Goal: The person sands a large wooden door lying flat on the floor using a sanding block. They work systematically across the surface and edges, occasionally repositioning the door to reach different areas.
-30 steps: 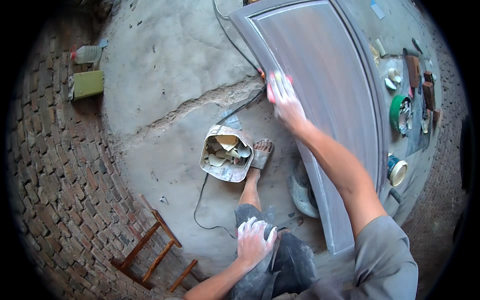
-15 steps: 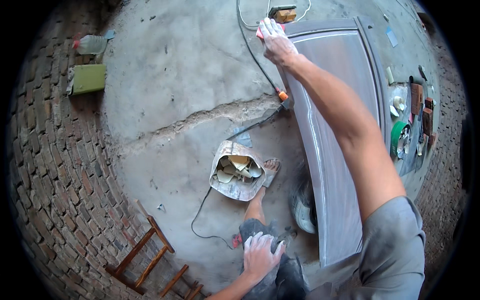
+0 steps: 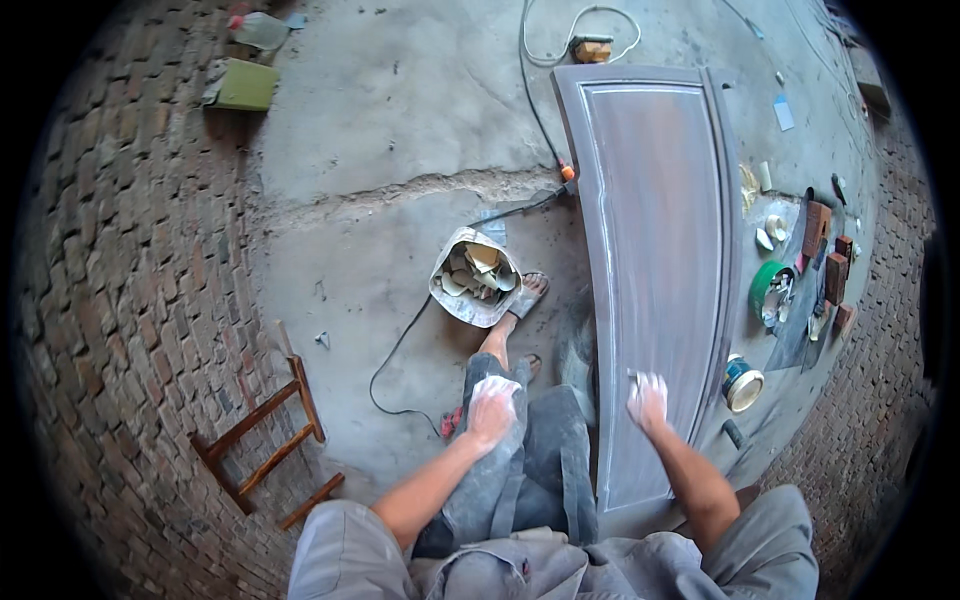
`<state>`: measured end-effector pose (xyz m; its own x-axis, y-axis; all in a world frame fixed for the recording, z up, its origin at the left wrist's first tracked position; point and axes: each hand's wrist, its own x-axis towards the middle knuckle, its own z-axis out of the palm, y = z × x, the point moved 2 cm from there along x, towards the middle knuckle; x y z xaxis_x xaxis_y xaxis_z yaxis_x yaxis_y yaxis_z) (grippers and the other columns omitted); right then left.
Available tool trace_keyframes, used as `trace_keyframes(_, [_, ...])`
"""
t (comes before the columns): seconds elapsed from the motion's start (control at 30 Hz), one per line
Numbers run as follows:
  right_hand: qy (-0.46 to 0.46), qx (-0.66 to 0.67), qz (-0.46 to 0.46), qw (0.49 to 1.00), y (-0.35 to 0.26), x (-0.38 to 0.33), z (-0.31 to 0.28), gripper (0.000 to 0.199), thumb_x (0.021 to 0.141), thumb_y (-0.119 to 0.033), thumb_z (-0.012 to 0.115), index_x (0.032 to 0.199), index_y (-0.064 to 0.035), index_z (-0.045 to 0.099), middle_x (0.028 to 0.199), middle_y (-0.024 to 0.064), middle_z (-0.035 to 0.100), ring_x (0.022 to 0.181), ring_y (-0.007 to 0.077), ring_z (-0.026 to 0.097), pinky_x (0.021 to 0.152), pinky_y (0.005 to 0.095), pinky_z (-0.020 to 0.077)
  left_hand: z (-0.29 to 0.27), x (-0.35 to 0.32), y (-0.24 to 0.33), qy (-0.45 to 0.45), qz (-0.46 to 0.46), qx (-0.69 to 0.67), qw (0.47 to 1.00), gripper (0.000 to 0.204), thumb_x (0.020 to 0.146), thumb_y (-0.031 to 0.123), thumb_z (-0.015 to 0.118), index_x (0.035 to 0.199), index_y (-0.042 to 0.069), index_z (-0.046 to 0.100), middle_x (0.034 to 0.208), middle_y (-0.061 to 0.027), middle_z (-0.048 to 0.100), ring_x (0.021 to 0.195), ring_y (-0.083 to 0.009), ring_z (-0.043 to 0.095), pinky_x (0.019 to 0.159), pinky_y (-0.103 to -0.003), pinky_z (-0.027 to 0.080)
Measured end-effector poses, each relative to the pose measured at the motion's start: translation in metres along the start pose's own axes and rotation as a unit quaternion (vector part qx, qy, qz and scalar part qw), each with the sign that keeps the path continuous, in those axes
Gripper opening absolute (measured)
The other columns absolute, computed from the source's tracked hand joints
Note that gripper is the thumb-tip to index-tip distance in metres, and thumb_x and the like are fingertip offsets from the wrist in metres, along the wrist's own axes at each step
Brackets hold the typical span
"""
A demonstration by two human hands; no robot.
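A long grey door-like panel (image 3: pixel 650 250) with raised, white-lined moulding lies to the right of my legs. My right hand (image 3: pixel 648 402), white with dust, is over the near part of this panel by its left edge. Its fingers look bent; a small dark edge shows at the fingertips, but I cannot make out what they hold. My left hand (image 3: pixel 492 408), also dusty, lies on my trousered knee with its fingers extended and nothing in it. Beyond that knee, beside my sandalled foot, stands a pale bag (image 3: pixel 476 318) of yellowish scraps.
Right of the panel are a green tub (image 3: pixel 768 290), a paint can (image 3: pixel 742 384) and several bricks (image 3: pixel 836 278). A cable (image 3: pixel 535 110) runs along the panel's left side. A wooden frame (image 3: pixel 262 412) and an olive box (image 3: pixel 245 85) are at the left.
My right hand has come back from the panel's far left corner to its near part. The red pad seen under it is out of sight. My left hand has settled on my knee.
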<state>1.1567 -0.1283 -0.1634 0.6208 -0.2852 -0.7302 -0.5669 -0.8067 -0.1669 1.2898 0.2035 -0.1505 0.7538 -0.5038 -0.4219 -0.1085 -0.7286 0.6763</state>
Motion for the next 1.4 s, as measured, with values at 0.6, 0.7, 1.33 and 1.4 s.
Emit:
trace_keyframes(0.6, [0.067, 0.125, 0.211, 0.967, 0.121, -0.365, 0.094, 0.041, 0.098, -0.029, 0.051, 0.107, 0.0075, 0.066, 0.106, 0.0316, 0.067, 0.103, 0.0485, 0.064, 0.090, 0.0547, 0.0499, -0.427, -0.231, 0.391, 0.070, 0.454, -0.059, 0.886, 0.018, 0.064, 0.028, 0.054, 0.066, 0.010, 0.055, 0.066, 0.0000, 0.046, 0.051, -0.0111, 0.039, 0.045, -0.024, 0.023])
trace_keyframes(0.7, [0.073, 0.140, 0.177, 0.972, 0.123, -0.373, 0.114, 0.040, 0.100, -0.031, 0.052, 0.103, 0.0064, 0.066, 0.096, 0.0277, 0.069, 0.095, 0.0453, 0.066, 0.085, 0.0530, 0.0513, -0.438, -0.268, 0.412, 0.235, 0.488, 0.061, 0.839, 0.026, 0.050, 0.038, 0.048, 0.053, 0.012, 0.049, 0.054, 0.0039, 0.037, 0.044, -0.0072, 0.028, 0.043, -0.023, 0.015])
trace_keyframes(1.33, [0.122, 0.247, 0.027, 0.961, -0.030, -0.204, -0.054, 0.039, 0.101, -0.031, 0.053, 0.103, 0.0045, 0.067, 0.092, 0.0208, 0.071, 0.085, 0.0331, 0.067, 0.078, 0.0473, 0.0523, -0.494, -0.204, 0.395, 0.170, 0.492, 0.183, 0.834, 0.026, 0.070, 0.024, 0.067, 0.086, 0.003, 0.063, 0.071, -0.0031, 0.055, 0.061, -0.0158, 0.053, 0.054, -0.030, 0.041])
trace_keyframes(1.4, [0.133, 0.260, 0.028, 0.956, -0.050, -0.197, -0.076, 0.038, 0.101, -0.031, 0.053, 0.103, 0.0042, 0.067, 0.091, 0.0201, 0.071, 0.085, 0.0318, 0.067, 0.078, 0.0467, 0.0524, -0.517, -0.200, 0.390, 0.166, 0.481, 0.189, 0.840, 0.025, 0.072, 0.022, 0.068, 0.087, 0.004, 0.064, 0.074, -0.0041, 0.058, 0.064, -0.0165, 0.056, 0.056, -0.030, 0.043])
